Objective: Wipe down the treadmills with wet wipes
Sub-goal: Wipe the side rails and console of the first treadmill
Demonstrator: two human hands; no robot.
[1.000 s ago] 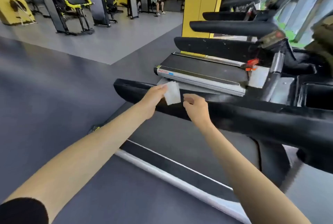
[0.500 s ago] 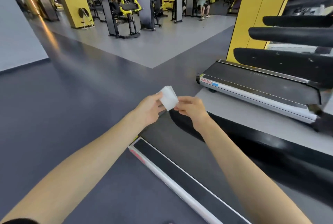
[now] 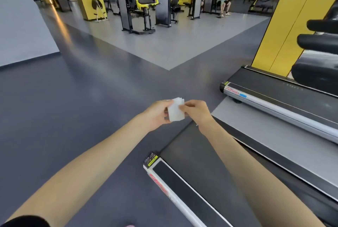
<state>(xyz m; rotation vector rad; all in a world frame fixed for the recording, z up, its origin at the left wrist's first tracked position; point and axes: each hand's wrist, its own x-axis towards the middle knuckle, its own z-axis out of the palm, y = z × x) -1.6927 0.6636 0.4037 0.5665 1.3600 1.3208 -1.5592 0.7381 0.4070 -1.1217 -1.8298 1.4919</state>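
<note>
The left hand (image 3: 157, 115) and right hand (image 3: 196, 111) are pinching a folded wet wipe (image 3: 176, 110) between them. The nearest treadmill (image 3: 201, 162) is lying below and to the right, lengthwise toward the lower right, closer to the right hand.

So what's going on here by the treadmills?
A person holds a folded white wet wipe up in front of them with both hands. The left hand grips one side and the right hand pinches the other. The wipe touches neither the near treadmill below nor the second treadmill to the right.
</note>
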